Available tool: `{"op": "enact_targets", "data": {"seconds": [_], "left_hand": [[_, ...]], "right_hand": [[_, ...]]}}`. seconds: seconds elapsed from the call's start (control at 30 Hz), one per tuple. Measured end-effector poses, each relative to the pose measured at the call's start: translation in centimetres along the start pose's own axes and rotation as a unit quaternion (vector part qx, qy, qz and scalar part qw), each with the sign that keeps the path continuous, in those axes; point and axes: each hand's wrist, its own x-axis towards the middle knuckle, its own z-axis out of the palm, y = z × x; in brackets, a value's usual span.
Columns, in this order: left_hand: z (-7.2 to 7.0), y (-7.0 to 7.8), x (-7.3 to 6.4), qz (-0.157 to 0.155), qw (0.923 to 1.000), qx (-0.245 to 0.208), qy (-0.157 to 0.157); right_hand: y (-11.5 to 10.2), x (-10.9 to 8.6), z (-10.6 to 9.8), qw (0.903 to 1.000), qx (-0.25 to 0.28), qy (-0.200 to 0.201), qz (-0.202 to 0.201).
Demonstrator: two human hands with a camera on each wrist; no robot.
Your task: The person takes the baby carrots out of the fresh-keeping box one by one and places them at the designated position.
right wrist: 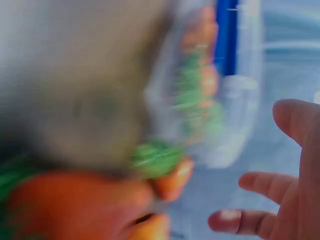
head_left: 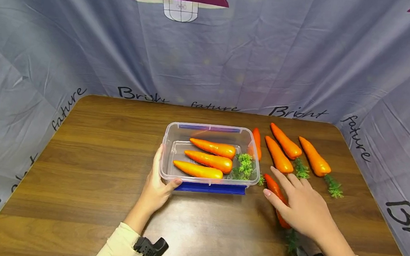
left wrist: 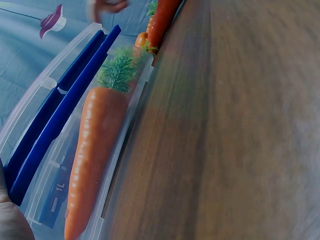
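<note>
A clear plastic food container (head_left: 179,134) with blue side flaps (head_left: 213,188) stands lidless at mid-table. Inside lie three orange carrots (head_left: 209,161), tips leftward, with leafy green tops (head_left: 245,165) at the right end. My left hand (head_left: 157,189) grips the container's front left corner, its thumb at the front rim. The left wrist view shows one carrot (left wrist: 95,155) through the clear wall. My right hand (head_left: 303,207) is over a red-orange carrot (head_left: 273,187), fingers spread and holding nothing; it partly hides that carrot. In the right wrist view, its fingers (right wrist: 267,186) are apart from the blurred carrots.
Right of the container lie more carrots: a red-orange one (head_left: 257,144) beside its wall, and orange ones (head_left: 278,156) (head_left: 314,157) with green tops farther right. The wooden table (head_left: 92,166) ends at a grey-blue curtain (head_left: 233,72) at the back and sides.
</note>
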Motion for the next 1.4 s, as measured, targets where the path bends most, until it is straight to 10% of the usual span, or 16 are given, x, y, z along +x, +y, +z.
{"op": "enact_targets", "data": {"seconds": [0.23, 0.47, 0.77, 1.13, 1.4], "left_hand": [[-0.1, 0.2, -0.1, -0.003, 1.0, 0.008, 0.0], [-0.2, 0.3, 0.0, -0.007, 0.9999, 0.012, -0.006], [-0.3, 0.4, 0.1, -0.009, 0.9999, 0.013, -0.005], [-0.2, 0.5, 0.0, -0.008, 0.9999, 0.015, -0.003], [-0.2, 0.4, 0.1, -0.005, 0.9997, 0.024, -0.001]], "right_hand": [[-3.7, 4.6, -3.1, 0.9925, 0.055, 0.012, -0.108], [-7.2, 9.2, -3.0, 0.9743, 0.109, -0.084, -0.179], [-8.3, 13.3, -0.2, 0.9108, 0.202, -0.173, -0.316], [-9.7, 14.0, 1.1, 0.9069, 0.158, -0.174, -0.35], [-10.4, 14.5, 1.6, 0.932, 0.047, -0.207, -0.294]]}}
